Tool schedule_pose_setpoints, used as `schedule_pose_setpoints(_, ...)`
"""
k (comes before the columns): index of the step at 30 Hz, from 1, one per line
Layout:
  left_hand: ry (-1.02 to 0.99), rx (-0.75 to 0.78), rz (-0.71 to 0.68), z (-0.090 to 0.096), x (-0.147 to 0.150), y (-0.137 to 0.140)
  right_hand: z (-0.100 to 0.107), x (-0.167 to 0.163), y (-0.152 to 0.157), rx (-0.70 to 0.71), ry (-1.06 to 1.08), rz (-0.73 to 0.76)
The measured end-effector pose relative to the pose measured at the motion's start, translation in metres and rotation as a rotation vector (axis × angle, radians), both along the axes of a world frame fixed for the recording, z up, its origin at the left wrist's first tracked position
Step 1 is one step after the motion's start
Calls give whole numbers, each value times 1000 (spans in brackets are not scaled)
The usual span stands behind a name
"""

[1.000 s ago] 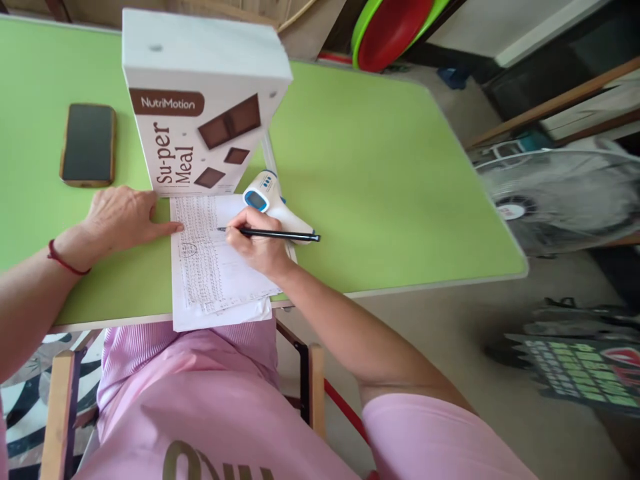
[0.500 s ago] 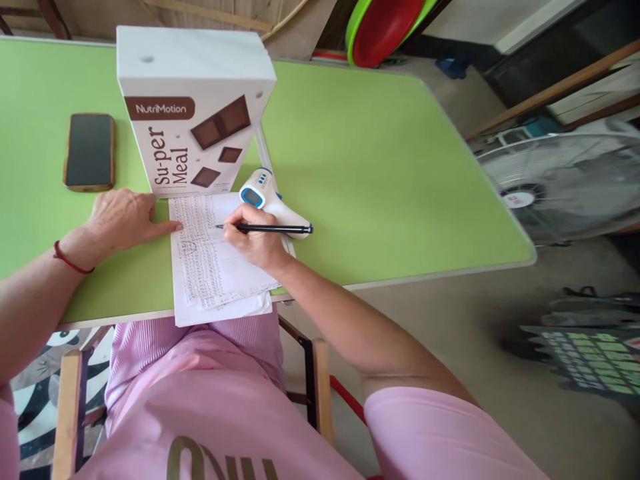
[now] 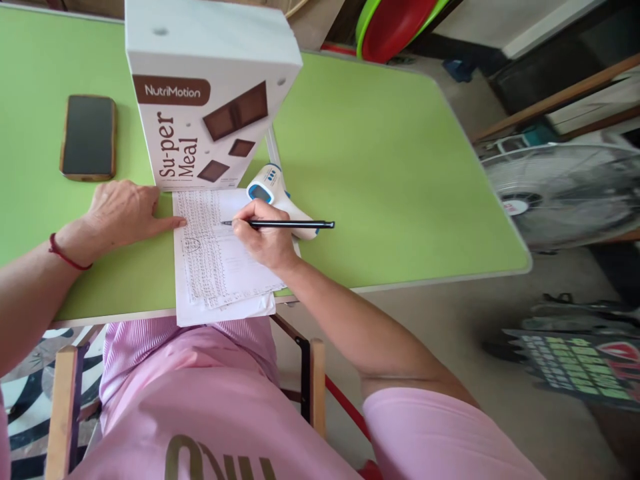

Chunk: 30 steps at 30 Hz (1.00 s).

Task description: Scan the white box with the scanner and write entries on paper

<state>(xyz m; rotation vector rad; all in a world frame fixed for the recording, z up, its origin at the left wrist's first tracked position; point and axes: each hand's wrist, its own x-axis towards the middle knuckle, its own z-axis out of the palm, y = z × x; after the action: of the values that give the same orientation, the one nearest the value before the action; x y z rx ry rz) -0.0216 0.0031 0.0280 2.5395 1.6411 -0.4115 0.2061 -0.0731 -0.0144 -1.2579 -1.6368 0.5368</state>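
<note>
My right hand (image 3: 265,237) is closed around a black pen (image 3: 295,225), its tip at the handwritten lines on a sheet of paper (image 3: 225,267). Several sheets lie stacked, overhanging the table's near edge. My left hand (image 3: 125,213) rests on the table with the thumb stretched out to the paper's left edge; nothing shows in it. Behind the paper stands a white NutriMotion box (image 3: 215,67) printed with chocolate pieces. A white and blue infrared thermometer (image 3: 295,212) lies just beyond my right hand, which partly covers it.
A phone (image 3: 89,137) in a brown case lies left of the box on the green table (image 3: 390,167). Right of the table stands a fan (image 3: 560,193). Red and green basins (image 3: 395,27) are behind it. A wooden chair frame (image 3: 316,387) shows below.
The view has shifted slightly, so the box looks larger and higher. My right hand and the pen sit a little farther right along the writing. My left hand stays by the paper's edge.
</note>
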Motion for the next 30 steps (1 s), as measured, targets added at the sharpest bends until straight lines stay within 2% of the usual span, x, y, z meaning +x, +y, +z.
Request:
schedule_pose_setpoints(13,0,-54,-5,4,1,-2,3,3,-5,7,-25,-15)
schedule_pose_setpoints(21,-17,-1,14,0,-3,-3,7,4,-15,-62,20,-36)
schedule_pose_setpoints(25,-69,-12,-3,-1,-10,-4,10,3,-19,76,19,81)
schedule_pose_setpoints(30,-157,22,-61,-7,-17,-8,16,2,-15,25,-67,147)
